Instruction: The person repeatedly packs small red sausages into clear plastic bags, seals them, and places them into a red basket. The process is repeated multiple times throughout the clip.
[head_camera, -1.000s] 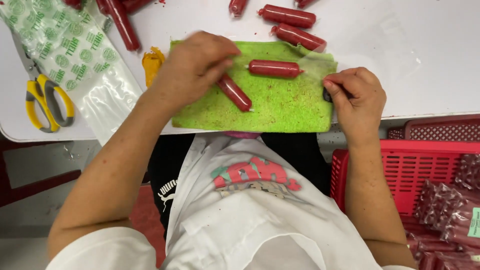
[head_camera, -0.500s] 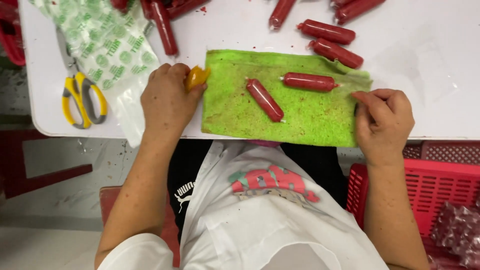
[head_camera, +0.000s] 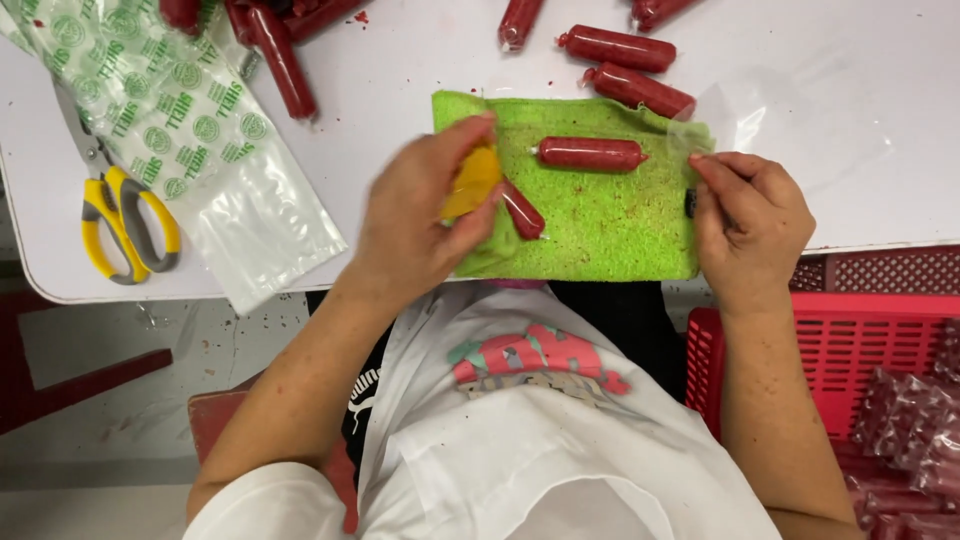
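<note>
Sausages (head_camera: 590, 153) lie unbagged on the green cloth (head_camera: 620, 215); left hand (head_camera: 420, 215) pinches a yellow piece (head_camera: 472, 180), right hand (head_camera: 745, 215) pinches clear film (head_camera: 740, 120), while filled packs (head_camera: 915, 430) sit in the red crate (head_camera: 800, 340).

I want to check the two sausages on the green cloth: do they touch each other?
Apart. The head view shows bare green cloth between the horizontal sausage and the slanted sausage.

Rough green cloth (head_camera: 620, 215), glossy sausage (head_camera: 590, 153)
</note>
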